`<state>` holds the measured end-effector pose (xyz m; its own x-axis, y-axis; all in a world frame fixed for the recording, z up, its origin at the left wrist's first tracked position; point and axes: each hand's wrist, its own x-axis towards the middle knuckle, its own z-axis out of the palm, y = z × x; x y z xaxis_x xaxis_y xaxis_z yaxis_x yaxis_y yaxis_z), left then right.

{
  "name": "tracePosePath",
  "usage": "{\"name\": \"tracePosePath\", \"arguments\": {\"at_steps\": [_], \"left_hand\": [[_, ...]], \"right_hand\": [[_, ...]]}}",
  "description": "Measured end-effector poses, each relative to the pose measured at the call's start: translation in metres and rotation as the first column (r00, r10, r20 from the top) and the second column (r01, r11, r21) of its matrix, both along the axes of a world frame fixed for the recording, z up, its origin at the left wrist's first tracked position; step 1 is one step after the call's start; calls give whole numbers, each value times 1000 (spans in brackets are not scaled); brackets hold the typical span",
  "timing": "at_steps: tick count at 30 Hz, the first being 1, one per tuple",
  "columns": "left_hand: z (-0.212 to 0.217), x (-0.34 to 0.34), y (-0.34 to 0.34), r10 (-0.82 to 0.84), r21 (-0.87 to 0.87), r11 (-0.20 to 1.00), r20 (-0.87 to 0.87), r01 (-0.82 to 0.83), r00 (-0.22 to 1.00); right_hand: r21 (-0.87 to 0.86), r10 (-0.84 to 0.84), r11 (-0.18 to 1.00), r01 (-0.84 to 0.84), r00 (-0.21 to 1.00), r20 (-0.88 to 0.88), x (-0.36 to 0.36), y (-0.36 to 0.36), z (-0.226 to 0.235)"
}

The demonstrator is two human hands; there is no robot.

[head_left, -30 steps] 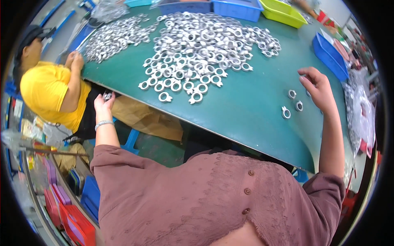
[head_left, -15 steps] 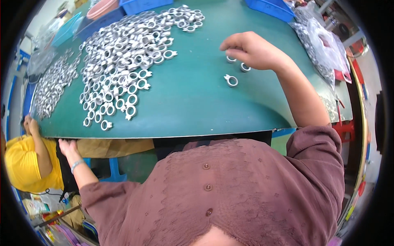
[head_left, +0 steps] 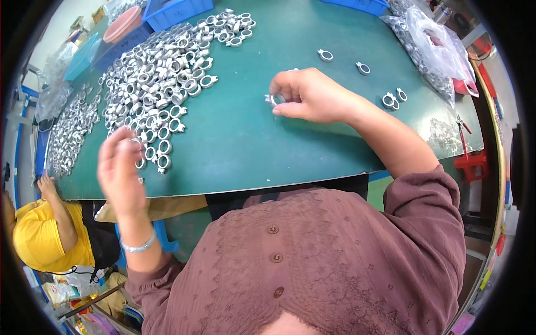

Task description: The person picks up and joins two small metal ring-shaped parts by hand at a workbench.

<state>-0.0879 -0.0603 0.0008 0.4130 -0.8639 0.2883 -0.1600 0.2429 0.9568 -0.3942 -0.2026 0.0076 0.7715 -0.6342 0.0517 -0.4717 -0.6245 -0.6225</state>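
Pinching ring (head_left: 269, 99): right hand (head_left: 315, 96), fingers (head_left: 286, 82) nearly closed. Left hand (head_left: 120, 177), near pile (head_left: 153, 70): blurred, fingers half curled, hold unclear.

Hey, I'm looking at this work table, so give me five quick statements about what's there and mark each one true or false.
1. The left hand is nearer the large ring pile than the right hand is. True.
2. The right hand is empty. False: its fingers hold a ring.
3. A bracelet circles the left wrist. True.
4. The tabletop is red. False: the tabletop is green.
5. A red-handled tool lies toward the table's right end. True.
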Motion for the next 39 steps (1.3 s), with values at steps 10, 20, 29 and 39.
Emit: {"name": "tracePosePath", "arguments": {"at_steps": [10,20,29,39], "left_hand": [[1,-119,-64,-537,161,693,-536,703,651],[-9,-131,-78,-499,106,726,-599,680,626],[-16,-131,-80,-461,95,775,-592,625,661],[-14,-129,-80,-489,44,733,-659,678,572]], "right_hand": [[28,31,998,-56,829,558,8,13,-6],[210,-78,975,-77,764,640,2,9,-21],[451,-176,874,-178,750,638,-2,6,-17],[634,-354,762,-134,733,581,-5,4,-12]]}}
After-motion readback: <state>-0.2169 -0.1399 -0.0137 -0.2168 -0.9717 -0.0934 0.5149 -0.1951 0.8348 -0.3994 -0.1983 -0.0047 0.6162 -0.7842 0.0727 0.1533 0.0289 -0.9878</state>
